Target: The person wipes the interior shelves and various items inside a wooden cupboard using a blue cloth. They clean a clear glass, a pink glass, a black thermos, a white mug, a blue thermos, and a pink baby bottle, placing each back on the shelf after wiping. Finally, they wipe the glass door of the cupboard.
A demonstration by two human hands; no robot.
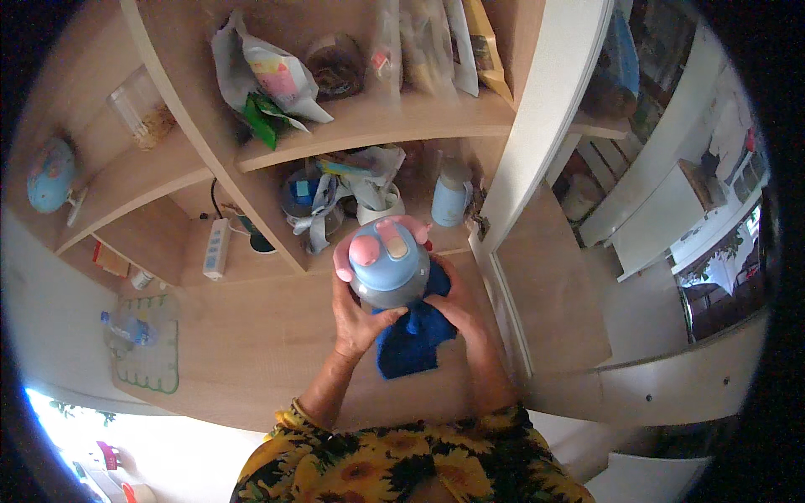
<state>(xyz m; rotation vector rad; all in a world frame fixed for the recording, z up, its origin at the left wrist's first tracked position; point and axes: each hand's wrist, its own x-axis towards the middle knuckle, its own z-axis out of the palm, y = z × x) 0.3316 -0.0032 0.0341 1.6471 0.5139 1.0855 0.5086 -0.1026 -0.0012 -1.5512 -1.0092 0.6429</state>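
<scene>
Between both hands is a round water bottle point(393, 264) with a blue lid, pink spout cover and pink handles, over a clear grey body. My left hand point(358, 317) grips the bottle's near left side, thumb toward the front. A dark blue cloth point(415, 342) hangs from my right hand point(456, 302), which presses it against the bottle's right side. Part of the cloth and the right fingers are hidden behind the bottle. Below spreads the wooden desktop point(264, 333) of a shelf unit.
Ahead, a lower cubby holds a light blue flask point(451, 195), a white cup point(380, 204) and plastic packaging. A white power strip point(217, 248) lies left, near a plastic bottle point(135, 328) on a clear mat point(151, 368). An open white cabinet door point(534, 126) stands at right. Bags point(280, 75) fill the upper shelf.
</scene>
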